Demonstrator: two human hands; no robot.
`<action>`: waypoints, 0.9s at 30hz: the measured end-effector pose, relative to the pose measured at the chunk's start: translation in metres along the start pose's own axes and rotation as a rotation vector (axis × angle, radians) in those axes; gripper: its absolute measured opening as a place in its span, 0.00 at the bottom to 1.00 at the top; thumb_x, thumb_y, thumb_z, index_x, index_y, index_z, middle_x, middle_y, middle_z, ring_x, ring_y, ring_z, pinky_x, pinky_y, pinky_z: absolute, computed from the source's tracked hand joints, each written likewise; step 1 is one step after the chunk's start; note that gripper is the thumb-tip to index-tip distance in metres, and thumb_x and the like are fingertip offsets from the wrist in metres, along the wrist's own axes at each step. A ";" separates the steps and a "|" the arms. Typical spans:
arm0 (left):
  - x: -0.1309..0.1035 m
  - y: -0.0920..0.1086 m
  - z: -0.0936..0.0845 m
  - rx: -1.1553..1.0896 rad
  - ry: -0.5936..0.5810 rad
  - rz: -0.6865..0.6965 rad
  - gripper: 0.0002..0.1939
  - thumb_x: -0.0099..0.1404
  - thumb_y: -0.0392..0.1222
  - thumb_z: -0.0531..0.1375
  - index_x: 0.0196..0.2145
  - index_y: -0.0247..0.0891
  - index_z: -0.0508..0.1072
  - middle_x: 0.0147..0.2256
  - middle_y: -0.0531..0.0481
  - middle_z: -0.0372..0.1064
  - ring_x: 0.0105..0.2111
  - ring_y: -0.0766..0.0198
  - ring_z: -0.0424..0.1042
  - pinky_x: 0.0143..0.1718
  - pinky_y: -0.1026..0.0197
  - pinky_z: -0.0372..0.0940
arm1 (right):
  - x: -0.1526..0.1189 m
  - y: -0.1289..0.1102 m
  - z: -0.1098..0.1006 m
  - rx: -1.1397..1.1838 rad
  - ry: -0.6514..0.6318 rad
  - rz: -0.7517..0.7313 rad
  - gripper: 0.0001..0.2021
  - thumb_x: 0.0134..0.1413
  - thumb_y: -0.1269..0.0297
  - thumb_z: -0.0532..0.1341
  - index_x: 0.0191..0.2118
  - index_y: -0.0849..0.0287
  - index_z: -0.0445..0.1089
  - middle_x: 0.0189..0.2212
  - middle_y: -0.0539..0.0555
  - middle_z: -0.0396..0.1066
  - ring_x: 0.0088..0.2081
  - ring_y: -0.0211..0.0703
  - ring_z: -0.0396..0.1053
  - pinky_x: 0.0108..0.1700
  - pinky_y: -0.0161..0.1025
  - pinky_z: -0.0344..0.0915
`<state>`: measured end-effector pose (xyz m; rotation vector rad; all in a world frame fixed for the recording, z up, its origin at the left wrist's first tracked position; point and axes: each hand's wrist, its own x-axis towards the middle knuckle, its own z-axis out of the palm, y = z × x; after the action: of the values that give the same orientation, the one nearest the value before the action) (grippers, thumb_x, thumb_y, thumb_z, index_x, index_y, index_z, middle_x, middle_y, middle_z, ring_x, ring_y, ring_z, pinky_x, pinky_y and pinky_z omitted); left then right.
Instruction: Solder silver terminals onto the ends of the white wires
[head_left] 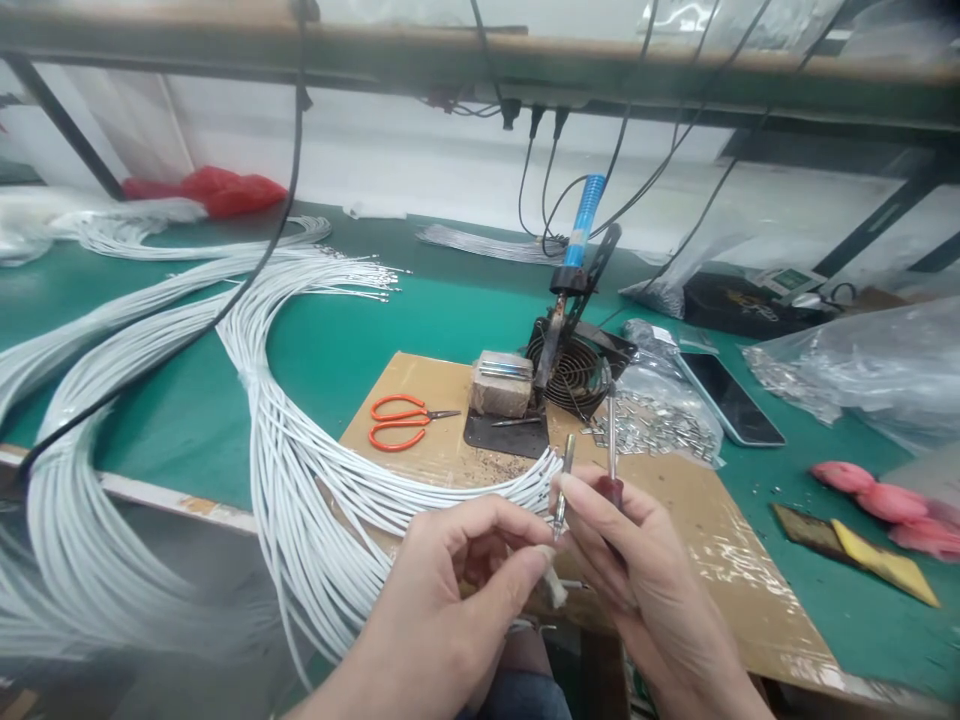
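My right hand [637, 560] is closed around a screwdriver with a dark red handle [613, 490], its metal shaft pointing up. Between the thumb and forefinger of that same hand stands a slim metal connector [564, 485], brassy at its upper end. My left hand [472, 590] pinches at the connector's lower end, thumb against forefinger. Whether a wire runs into it there is hidden by the fingers. Just behind the hands lie the tips of a thick bundle of white cables [337, 470], which curves in from the left.
Orange-handled scissors [401, 422] lie on a cardboard sheet [720, 530]. Beyond are a soldering iron [585, 225] upright in its stand, a block [501, 385] and a fan [574, 370]. To the right are a bag of small metal parts [660, 420] and a phone [731, 398].
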<state>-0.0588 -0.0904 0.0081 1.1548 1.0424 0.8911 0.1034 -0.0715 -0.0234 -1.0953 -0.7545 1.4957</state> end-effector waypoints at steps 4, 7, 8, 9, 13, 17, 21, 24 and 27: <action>0.002 0.000 0.002 -0.020 -0.001 0.002 0.10 0.64 0.46 0.64 0.35 0.35 0.76 0.24 0.57 0.62 0.23 0.68 0.55 0.24 0.63 0.50 | 0.000 0.000 0.002 0.000 0.007 -0.001 0.24 0.45 0.49 0.79 0.26 0.58 0.68 0.11 0.38 0.47 0.16 0.24 0.35 0.18 0.28 0.37; 0.002 0.001 0.003 -0.044 -0.011 -0.009 0.11 0.64 0.46 0.65 0.35 0.35 0.76 0.23 0.58 0.62 0.21 0.70 0.54 0.22 0.64 0.48 | 0.000 0.000 0.003 0.001 0.019 0.000 0.25 0.44 0.48 0.79 0.26 0.57 0.65 0.10 0.37 0.46 0.15 0.24 0.33 0.17 0.29 0.33; 0.002 0.001 0.003 -0.052 -0.013 -0.014 0.10 0.63 0.46 0.65 0.34 0.35 0.75 0.23 0.58 0.62 0.21 0.70 0.53 0.21 0.64 0.48 | 0.000 0.000 0.003 0.002 0.021 0.000 0.26 0.44 0.48 0.79 0.25 0.57 0.64 0.10 0.37 0.46 0.14 0.24 0.32 0.16 0.29 0.32; 0.002 0.001 0.003 -0.059 -0.017 -0.018 0.10 0.63 0.46 0.65 0.34 0.35 0.75 0.22 0.59 0.61 0.20 0.71 0.52 0.20 0.64 0.47 | 0.000 0.000 0.003 0.003 0.023 0.001 0.27 0.44 0.48 0.79 0.24 0.57 0.63 0.09 0.37 0.46 0.14 0.24 0.32 0.16 0.29 0.32; 0.002 -0.001 0.002 -0.071 -0.032 0.001 0.10 0.64 0.46 0.66 0.35 0.36 0.76 0.21 0.60 0.59 0.18 0.72 0.50 0.18 0.65 0.44 | -0.001 0.002 0.003 0.012 0.015 0.005 0.29 0.43 0.47 0.80 0.23 0.56 0.60 0.10 0.37 0.46 0.15 0.24 0.35 0.17 0.28 0.37; 0.004 -0.009 0.001 -0.087 -0.030 0.030 0.09 0.66 0.45 0.66 0.35 0.36 0.76 0.20 0.62 0.58 0.16 0.74 0.48 0.16 0.65 0.40 | -0.001 0.002 0.004 0.017 0.027 0.022 0.31 0.43 0.46 0.79 0.23 0.55 0.57 0.10 0.37 0.45 0.15 0.24 0.34 0.16 0.28 0.33; 0.006 -0.015 0.004 -0.099 -0.034 0.060 0.08 0.68 0.45 0.66 0.35 0.36 0.78 0.20 0.62 0.59 0.15 0.75 0.48 0.16 0.65 0.40 | -0.001 -0.002 0.005 0.010 0.012 0.034 0.32 0.42 0.45 0.79 0.22 0.55 0.55 0.10 0.38 0.46 0.14 0.24 0.36 0.15 0.27 0.34; 0.006 -0.018 0.005 -0.114 -0.027 0.065 0.09 0.67 0.45 0.67 0.35 0.36 0.78 0.20 0.61 0.59 0.15 0.76 0.47 0.16 0.66 0.41 | 0.001 -0.003 0.005 0.007 0.000 0.031 0.30 0.42 0.45 0.79 0.24 0.56 0.60 0.10 0.37 0.48 0.14 0.23 0.36 0.15 0.26 0.35; 0.006 -0.023 0.006 -0.150 -0.024 0.097 0.10 0.68 0.46 0.67 0.35 0.37 0.79 0.20 0.62 0.59 0.15 0.76 0.46 0.16 0.66 0.41 | 0.001 -0.003 0.005 0.010 -0.001 0.029 0.28 0.42 0.45 0.79 0.26 0.56 0.62 0.11 0.37 0.48 0.15 0.24 0.36 0.15 0.26 0.35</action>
<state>-0.0503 -0.0914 -0.0148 1.0943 0.8906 1.0121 0.1001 -0.0699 -0.0191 -1.1023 -0.7333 1.5234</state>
